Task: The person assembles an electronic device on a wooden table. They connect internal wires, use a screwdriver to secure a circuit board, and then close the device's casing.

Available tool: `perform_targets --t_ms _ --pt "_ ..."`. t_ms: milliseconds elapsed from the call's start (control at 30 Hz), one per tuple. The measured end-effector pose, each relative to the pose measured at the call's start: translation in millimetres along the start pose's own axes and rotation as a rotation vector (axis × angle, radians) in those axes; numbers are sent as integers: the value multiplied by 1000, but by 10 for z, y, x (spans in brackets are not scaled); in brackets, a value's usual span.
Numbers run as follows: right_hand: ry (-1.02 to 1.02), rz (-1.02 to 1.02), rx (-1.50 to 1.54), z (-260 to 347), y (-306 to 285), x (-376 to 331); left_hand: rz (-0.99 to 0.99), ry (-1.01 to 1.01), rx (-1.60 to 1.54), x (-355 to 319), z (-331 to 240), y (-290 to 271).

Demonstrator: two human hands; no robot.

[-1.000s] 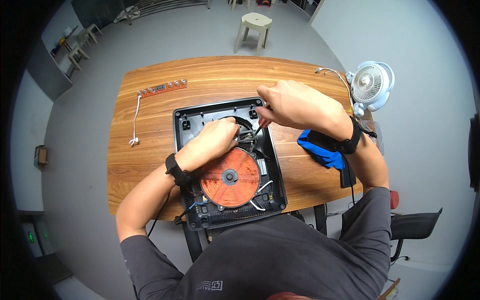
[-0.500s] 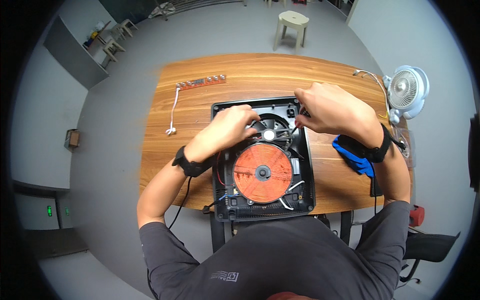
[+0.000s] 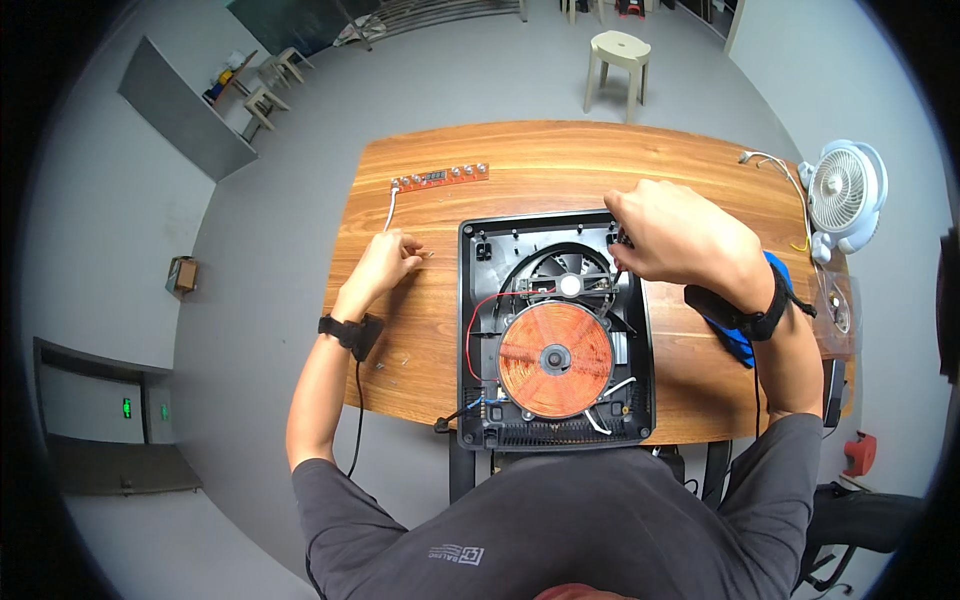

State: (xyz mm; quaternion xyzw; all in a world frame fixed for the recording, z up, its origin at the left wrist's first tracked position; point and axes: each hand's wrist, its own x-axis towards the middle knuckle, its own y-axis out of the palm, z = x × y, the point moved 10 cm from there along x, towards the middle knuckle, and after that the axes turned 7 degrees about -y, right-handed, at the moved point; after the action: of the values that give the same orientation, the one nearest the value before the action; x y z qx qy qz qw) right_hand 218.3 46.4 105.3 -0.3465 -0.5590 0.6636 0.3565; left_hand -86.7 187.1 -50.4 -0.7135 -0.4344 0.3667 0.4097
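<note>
Through the head camera I see the black case (image 3: pixel 474 300) lying open on the wooden surface (image 3: pixel 560 150), its near edge close to the person's shirt (image 3: pixel 560 510). Inside it, the round copper coil (image 3: pixel 535 375) sits toward the near end, with the small fan (image 3: pixel 560 265) just beyond it. A red wire (image 3: pixel 468 330) curves along the left of the coil, and white wires (image 3: pixel 622 386) stick out at its near right.

My right hand (image 3: pixel 685 232) is over the far right part of the case, beside the fan. Its grip is closed around a screwdriver (image 3: pixel 624 238), mostly hidden by the fingers, pointing down toward the fan's frame.

My left hand (image 3: pixel 383 265) is well clear of the case, low over the surface to its left. That grip is narrow, fingertips bent close together; I cannot tell whether anything is pinched in it. Just beyond it runs the white cable (image 3: pixel 390 210) of a red circuit strip (image 3: pixel 440 178).

Off to the right I have a blue cloth (image 3: pixel 736 345) by the right forearm and a desk fan (image 3: pixel 840 187) farther out.
</note>
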Motion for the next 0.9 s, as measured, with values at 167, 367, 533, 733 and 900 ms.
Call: perform_targets --t_ms 167,367,533,733,900 --pt "-7 8 10 20 -8 24 1 130 50 110 -71 205" --pt "14 26 22 4 -11 33 -80 185 85 104 -109 233" --pt "7 1 48 84 -114 33 -83 156 100 80 -122 289" --pt "15 44 53 117 -129 75 -102 155 166 76 -75 311" --pt "12 23 48 49 -66 66 -95 112 126 59 -202 185"
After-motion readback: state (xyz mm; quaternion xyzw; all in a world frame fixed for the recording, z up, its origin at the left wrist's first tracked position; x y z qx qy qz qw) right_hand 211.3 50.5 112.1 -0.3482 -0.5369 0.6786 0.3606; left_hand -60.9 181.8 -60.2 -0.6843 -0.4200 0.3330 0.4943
